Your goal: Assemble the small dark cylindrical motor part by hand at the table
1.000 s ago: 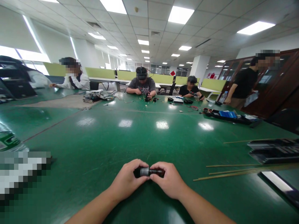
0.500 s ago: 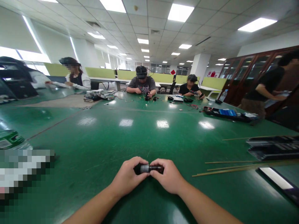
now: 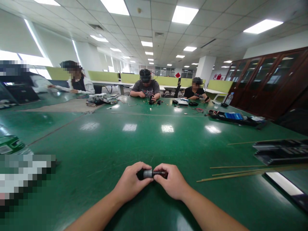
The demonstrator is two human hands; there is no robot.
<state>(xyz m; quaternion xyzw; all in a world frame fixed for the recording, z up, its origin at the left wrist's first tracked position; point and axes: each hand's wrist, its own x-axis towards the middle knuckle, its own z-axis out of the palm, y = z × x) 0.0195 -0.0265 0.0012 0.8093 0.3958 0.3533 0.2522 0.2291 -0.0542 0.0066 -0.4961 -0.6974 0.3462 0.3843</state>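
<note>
My left hand [image 3: 128, 181] is closed, thumb and fingers around the black and silver-grey end of a short cylinder [image 3: 148, 173]. Its other end is dark reddish-brown and glossy, with ring-like grooves near the middle. My right hand [image 3: 172, 182] pinches that brown end between thumb and bent fingers. The cylinder lies level, left to right, just over the green table [image 3: 144, 144], and both sets of fingertips nearly meet at its middle. Fingers cover part of each end, so its exact kind cannot be made out.
Thin wooden sticks [image 3: 231, 175], black channel-shaped parts [image 3: 279, 152] and a flat dark device [image 3: 286, 186] lie at the right. A green-labelled bottle [image 3: 12, 146] stands left. Across the table, people [image 3: 145, 85] work among a long tray [image 3: 235, 118] and small parts.
Both hands keep their hold on the cylinder, almost unmoved. The person who was by the cabinets at the right is out of view. The camera has shifted very slightly.
</note>
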